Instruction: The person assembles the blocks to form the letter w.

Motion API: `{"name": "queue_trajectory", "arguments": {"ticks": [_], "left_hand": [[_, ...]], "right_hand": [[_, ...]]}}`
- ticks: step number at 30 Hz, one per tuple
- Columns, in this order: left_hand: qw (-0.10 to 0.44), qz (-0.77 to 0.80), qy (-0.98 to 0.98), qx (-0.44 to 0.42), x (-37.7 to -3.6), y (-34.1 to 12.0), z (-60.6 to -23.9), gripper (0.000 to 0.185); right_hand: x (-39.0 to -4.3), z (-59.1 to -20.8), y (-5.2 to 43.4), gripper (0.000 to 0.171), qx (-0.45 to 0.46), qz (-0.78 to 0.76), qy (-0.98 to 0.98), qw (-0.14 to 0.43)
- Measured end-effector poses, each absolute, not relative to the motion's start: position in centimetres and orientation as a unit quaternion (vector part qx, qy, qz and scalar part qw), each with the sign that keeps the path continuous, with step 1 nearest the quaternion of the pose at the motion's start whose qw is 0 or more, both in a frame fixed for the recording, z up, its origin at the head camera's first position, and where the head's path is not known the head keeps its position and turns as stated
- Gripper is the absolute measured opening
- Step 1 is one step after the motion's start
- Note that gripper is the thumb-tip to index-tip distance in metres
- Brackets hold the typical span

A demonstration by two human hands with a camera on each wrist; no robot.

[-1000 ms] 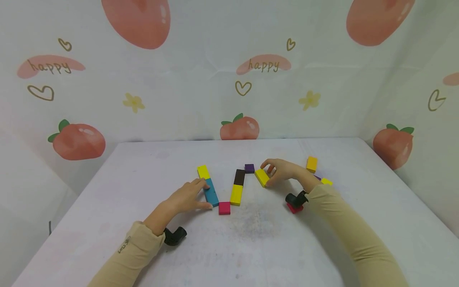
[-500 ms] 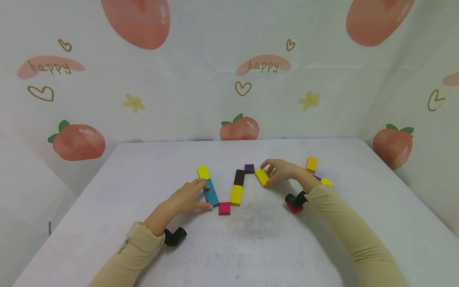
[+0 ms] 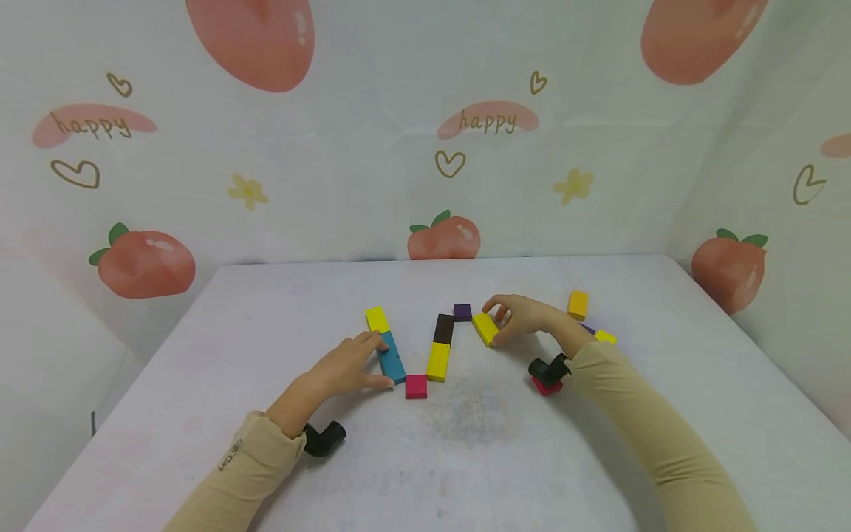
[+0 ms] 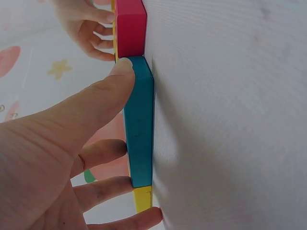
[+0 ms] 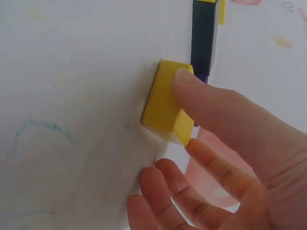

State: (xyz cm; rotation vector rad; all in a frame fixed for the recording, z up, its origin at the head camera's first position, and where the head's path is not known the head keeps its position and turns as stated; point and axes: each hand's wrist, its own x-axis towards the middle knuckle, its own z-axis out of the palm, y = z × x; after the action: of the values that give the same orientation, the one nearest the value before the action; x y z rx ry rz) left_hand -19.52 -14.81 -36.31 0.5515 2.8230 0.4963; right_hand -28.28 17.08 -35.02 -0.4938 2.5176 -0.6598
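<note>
In the head view my left hand (image 3: 346, 365) lies over a blue block (image 3: 392, 360), fingers spread and relaxed. Its thumb touches the block's near end, as the left wrist view shows, and the fingertips rest along its far side. A short yellow block (image 4: 143, 199) continues the line beyond it; a red block (image 3: 416, 386) sits at its near end. My right hand (image 3: 525, 318) pinches a yellow block (image 5: 165, 98) on the table, thumb on one face and index finger at its end. That block stands at an angle beside a small purple block (image 3: 462, 312).
A dark brown block (image 3: 443, 329) and another yellow block (image 3: 437, 361) form a slanted line in the middle. To the right lie an orange-yellow block (image 3: 578, 304), a yellow piece (image 3: 605, 337) and a red block (image 3: 547, 387) under the right wrist's black camera mount (image 3: 549, 369).
</note>
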Motion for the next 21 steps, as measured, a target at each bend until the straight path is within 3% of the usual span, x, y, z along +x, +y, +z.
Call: {"name": "queue_trajectory", "arguments": {"ticks": [21], "left_hand": [[0.116,0.169,0.961,0.186,-19.8,-14.8,-36.3,0.056]], "right_hand": [[-27.8,-34.1,18.3,0.062,-0.194,-0.245,0.923,0.226]]}}
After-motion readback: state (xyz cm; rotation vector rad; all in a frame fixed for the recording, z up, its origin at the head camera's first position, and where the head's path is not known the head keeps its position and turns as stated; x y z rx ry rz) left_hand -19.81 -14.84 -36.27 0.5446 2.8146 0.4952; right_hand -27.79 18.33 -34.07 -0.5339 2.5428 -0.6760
